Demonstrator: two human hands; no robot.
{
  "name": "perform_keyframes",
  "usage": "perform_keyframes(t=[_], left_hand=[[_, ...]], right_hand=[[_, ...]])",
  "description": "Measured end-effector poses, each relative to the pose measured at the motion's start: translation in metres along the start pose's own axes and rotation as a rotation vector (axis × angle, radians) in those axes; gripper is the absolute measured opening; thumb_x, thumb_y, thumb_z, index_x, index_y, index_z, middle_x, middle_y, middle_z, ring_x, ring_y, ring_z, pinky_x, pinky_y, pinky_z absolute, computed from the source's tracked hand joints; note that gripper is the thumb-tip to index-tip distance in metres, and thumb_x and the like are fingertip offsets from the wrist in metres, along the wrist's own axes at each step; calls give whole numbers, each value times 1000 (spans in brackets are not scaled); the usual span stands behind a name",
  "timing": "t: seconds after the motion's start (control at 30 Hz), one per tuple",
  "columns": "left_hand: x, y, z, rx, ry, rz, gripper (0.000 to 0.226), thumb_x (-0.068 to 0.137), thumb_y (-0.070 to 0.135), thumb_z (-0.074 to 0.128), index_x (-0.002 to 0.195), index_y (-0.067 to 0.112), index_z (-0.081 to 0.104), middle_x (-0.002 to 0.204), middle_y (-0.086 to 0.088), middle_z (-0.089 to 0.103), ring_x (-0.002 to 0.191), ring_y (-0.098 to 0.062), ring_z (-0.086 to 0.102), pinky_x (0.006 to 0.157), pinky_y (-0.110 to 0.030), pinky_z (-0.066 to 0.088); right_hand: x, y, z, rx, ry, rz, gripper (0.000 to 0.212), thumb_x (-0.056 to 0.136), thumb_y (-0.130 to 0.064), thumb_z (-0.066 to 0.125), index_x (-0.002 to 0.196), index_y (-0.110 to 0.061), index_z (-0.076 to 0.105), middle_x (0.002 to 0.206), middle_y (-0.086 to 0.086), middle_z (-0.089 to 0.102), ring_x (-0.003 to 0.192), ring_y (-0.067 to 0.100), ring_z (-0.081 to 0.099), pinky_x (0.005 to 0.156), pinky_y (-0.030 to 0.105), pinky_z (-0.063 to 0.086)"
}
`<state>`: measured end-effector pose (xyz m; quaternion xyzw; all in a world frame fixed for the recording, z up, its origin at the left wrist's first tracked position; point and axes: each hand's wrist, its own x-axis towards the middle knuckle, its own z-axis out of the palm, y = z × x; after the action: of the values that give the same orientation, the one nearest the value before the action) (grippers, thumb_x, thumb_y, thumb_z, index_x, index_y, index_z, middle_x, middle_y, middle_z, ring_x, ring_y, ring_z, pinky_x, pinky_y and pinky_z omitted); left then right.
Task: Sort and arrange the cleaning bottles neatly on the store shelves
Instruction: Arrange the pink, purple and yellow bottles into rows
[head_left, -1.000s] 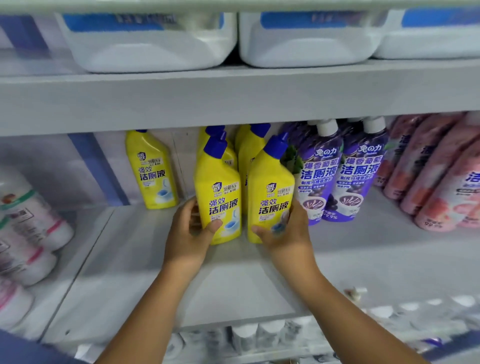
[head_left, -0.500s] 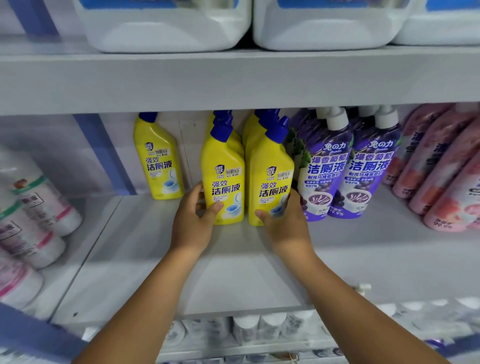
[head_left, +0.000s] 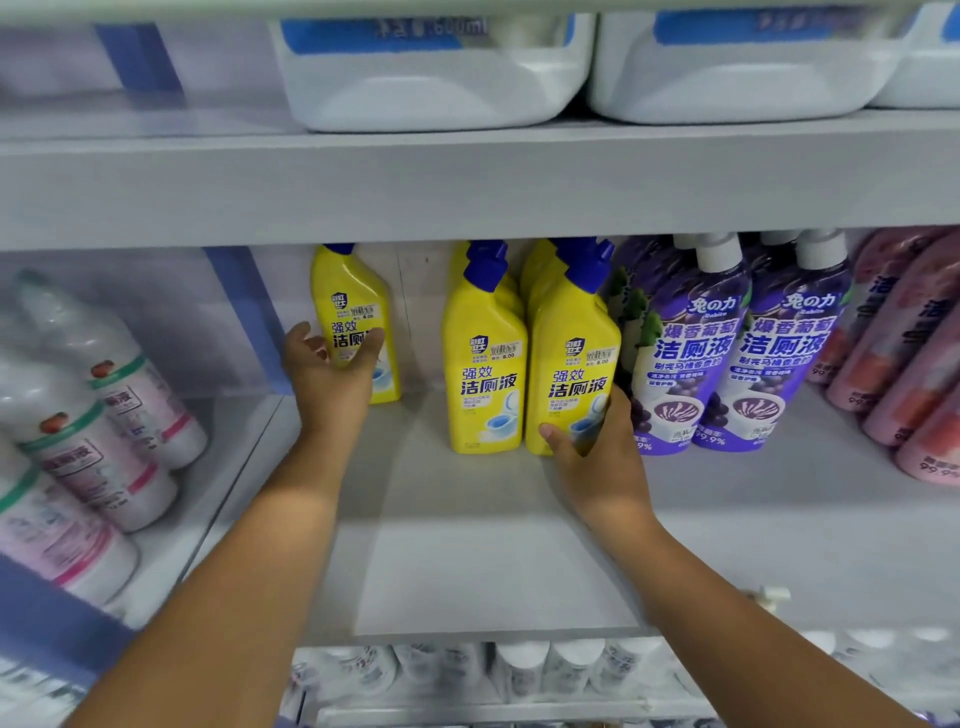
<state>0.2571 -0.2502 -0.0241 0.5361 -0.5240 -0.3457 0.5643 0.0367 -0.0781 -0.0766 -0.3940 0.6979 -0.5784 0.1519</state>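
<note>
Left hand (head_left: 332, 374) is up at the lone yellow toilet-cleaner bottle (head_left: 358, 322), standing upright at the back of the shelf (head_left: 467, 571), off to the left of its mates; fingers spread around its lower body, thumb across the label, not clearly clamped yet. Right hand (head_left: 597, 447) cups the base of the front yellow bottle (head_left: 571, 364), which stands upright in a tidy double row beside the purple grape-scent bottles (head_left: 727, 353). The straggler needs to travel right and forward across the bare gap, I'd say, and the left hand is plainly nearer.
</note>
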Motion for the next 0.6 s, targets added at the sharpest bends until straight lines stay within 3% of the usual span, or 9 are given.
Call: perform_keyframes(t=[0.07,0.13,0.3,0.43,0.6], left_hand=[[28,-7,-2,97,-94,-39,78,59,48,88,122,12,58,111,1,72,98,-14,71,90,-39,59],[38,-11,-3,153,-167,-53,63,64,45,88,112,13,63,101,2,75,94,-18,74,87,-44,61],[31,-15,-25,193,-265,-20,38,77,36,87,104,32,61,107,4,69,105,-24,70,87,-47,60],[-3,-14,-57,137,-297,46,42,65,56,80,101,41,64,100,11,73,100,-18,71,91,-53,58],[-73,0,-85,59,-348,-16,46,60,52,81,101,38,64,103,15,76,97,-14,72,88,-46,57]], right_hand=[[0,-2,0,-2,1,2,65,82,-26,83,134,-28,44,125,-10,65,110,8,63,90,26,49],[-1,-3,0,-9,2,-5,65,82,-27,83,134,-28,43,125,-10,65,110,9,63,91,28,49],[-1,-4,-1,-3,-1,-12,64,83,-25,83,133,-29,44,125,-11,64,110,7,61,88,23,45],[0,-1,0,6,-1,-14,65,82,-25,83,134,-28,44,125,-10,64,110,7,62,89,24,48],[2,5,2,9,-3,9,69,82,-28,81,140,-26,42,130,-9,62,117,10,62,99,36,53]])
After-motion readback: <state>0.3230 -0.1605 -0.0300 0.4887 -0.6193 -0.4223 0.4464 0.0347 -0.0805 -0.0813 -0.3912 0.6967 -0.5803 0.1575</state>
